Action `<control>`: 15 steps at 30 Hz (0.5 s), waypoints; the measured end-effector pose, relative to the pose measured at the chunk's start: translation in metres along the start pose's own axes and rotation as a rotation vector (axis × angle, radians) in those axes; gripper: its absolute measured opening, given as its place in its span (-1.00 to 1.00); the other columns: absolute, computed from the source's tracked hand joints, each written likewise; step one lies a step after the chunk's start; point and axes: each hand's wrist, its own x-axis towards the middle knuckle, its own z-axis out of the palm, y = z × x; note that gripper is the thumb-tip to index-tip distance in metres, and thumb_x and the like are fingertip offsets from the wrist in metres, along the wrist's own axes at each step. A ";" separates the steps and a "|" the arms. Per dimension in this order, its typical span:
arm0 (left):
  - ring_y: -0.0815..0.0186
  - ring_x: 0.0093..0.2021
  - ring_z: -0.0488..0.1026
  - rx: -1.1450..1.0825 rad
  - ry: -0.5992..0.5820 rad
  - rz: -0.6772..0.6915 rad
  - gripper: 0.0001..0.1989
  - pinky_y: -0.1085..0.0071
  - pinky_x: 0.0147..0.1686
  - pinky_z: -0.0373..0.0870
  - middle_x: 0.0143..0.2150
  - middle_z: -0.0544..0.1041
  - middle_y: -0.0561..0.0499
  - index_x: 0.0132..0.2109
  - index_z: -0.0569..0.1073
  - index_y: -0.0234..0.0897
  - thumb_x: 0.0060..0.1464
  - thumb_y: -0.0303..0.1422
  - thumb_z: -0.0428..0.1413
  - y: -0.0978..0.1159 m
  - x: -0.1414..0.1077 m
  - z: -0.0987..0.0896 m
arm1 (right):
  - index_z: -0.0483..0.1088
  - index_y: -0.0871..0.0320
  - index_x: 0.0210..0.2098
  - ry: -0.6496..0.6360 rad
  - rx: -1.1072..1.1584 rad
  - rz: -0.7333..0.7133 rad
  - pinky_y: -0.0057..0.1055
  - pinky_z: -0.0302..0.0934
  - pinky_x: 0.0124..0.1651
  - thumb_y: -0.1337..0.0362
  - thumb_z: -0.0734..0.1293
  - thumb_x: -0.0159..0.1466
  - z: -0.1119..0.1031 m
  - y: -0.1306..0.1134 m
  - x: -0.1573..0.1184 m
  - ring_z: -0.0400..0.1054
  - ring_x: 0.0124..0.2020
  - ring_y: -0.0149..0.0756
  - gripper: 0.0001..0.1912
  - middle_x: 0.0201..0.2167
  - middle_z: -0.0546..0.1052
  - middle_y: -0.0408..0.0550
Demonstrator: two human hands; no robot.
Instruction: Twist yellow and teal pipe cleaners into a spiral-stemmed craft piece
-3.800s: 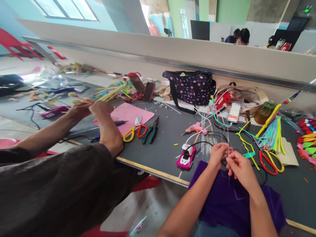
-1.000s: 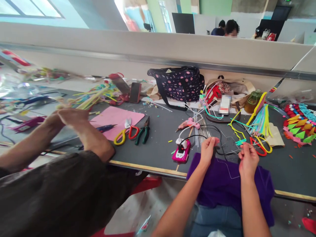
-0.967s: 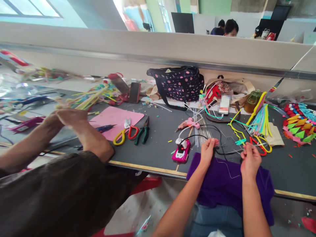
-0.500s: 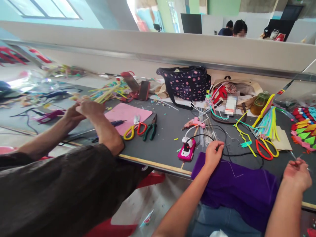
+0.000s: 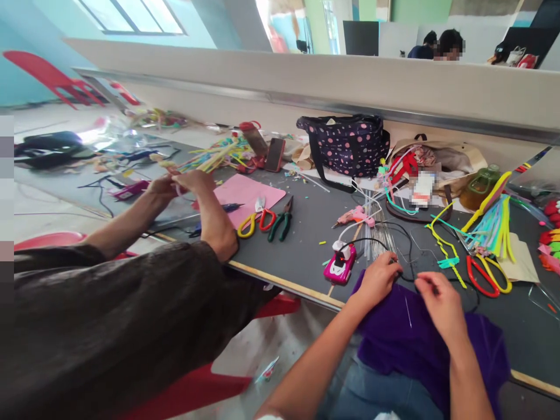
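We see the left hand (image 5: 380, 281) and the right hand (image 5: 441, 304) near each other but apart, above a purple cloth (image 5: 389, 344) spread over the lap. The left grip is narrow, its thumb and fingers curled close together; the right grip is narrow too, its fingertips turned toward the left one. In the gap between the two grips we make out a thin wire (image 5: 408, 312), slanting down against the cloth; its upper end is too fine to follow, so we cannot tell which grip, if either, is closed on it. Just beyond the left grip, a bunch of straight wires (image 5: 382, 236) lies on the bench (image 5: 306, 251). To the left of that grip we see a magenta adapter (image 5: 345, 271) with a white plug (image 5: 343, 249) in it, and farther beyond, a pink glue gun (image 5: 359, 216). Beyond and to the right of the right grip lie a yellow fuzzy stem with a teal binding (image 5: 448, 263) and scissors (image 5: 472, 277) with red and yellow handles. Farther beyond both grips stand a spotted bag (image 5: 350, 146) and an open canvas bag (image 5: 475, 160). Well to the left of the left grip we find pliers (image 5: 286, 224), a pink sheet (image 5: 236, 189) and a co-worker's hands (image 5: 179, 186).
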 end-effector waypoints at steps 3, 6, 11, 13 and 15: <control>0.26 -0.03 0.40 -0.061 0.000 0.014 -0.75 0.39 -0.05 0.35 -0.01 0.43 -0.09 -0.09 0.52 -0.23 0.14 -0.52 0.03 -0.004 -0.002 0.000 | 0.48 0.11 -0.17 -0.200 -0.291 -0.076 -0.31 0.24 -0.20 0.13 0.33 0.24 0.023 -0.014 -0.002 0.42 -0.25 -0.17 -0.76 -0.33 0.54 -0.03; 0.27 -0.08 0.42 -0.113 0.050 -0.008 -0.76 0.39 -0.07 0.35 -0.10 0.50 -0.09 -0.07 0.51 -0.26 0.18 -0.50 0.00 -0.008 -0.003 -0.001 | 0.46 0.12 -0.15 -0.245 -0.389 -0.079 -0.33 0.22 -0.23 0.24 0.26 0.30 0.036 -0.015 -0.007 0.45 -0.27 -0.18 -0.80 -0.31 0.55 -0.02; 0.25 -0.12 0.42 -0.056 0.130 -0.101 -0.60 0.35 -0.08 0.34 -0.20 0.54 -0.07 0.02 0.46 -0.28 0.11 -0.63 -0.08 -0.011 0.004 -0.016 | 0.44 0.10 -0.11 -0.224 -0.383 -0.110 -0.36 0.21 -0.22 0.19 0.20 0.36 0.026 -0.014 0.012 0.46 -0.27 -0.23 -0.76 -0.26 0.57 -0.05; 0.27 -0.12 0.43 -0.022 0.118 -0.124 -0.51 0.37 -0.10 0.34 -0.17 0.53 -0.06 0.05 0.44 -0.27 0.05 -0.68 -0.12 -0.009 0.009 -0.026 | 0.43 0.10 -0.08 -0.147 -0.477 -0.134 -0.34 0.20 -0.21 0.23 0.22 0.34 0.020 -0.012 0.033 0.44 -0.24 -0.20 -0.77 -0.23 0.55 -0.03; 0.27 -0.16 0.44 0.021 0.099 -0.149 -0.47 0.38 -0.12 0.35 -0.16 0.51 -0.07 0.08 0.43 -0.28 0.02 -0.69 -0.14 -0.007 0.015 -0.036 | 0.41 0.11 -0.03 -0.125 -0.572 -0.194 -0.34 0.20 -0.20 0.30 0.26 0.30 0.018 -0.008 0.054 0.41 -0.15 -0.16 -0.75 -0.18 0.52 0.01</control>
